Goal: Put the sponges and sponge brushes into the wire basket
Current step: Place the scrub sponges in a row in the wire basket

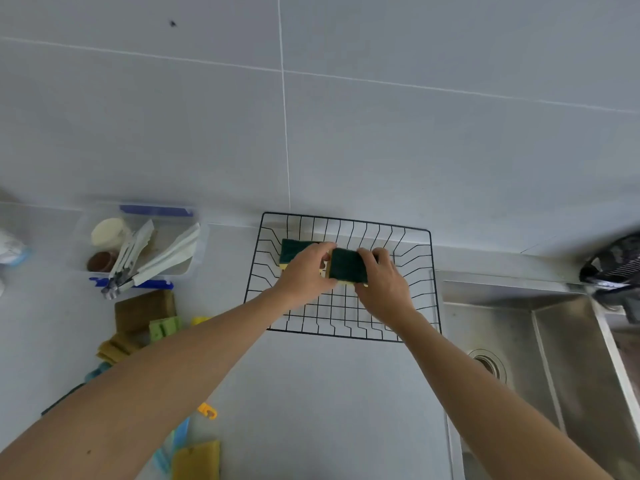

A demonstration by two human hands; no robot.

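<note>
On the grey table [311, 393], at your far left against the tiled wall [381, 133], you have a clear plastic container [138, 242] with blue clips. It holds a white roll [109, 232], a brown round item [100, 261] and white-handled utensils [156, 254] that lean out over its near edge. To your right, a stainless steel sink [554, 358] with a round drain [488, 363] adjoins the table. A dark, blurred object [613, 265] sits at the sink's far right corner.
</note>
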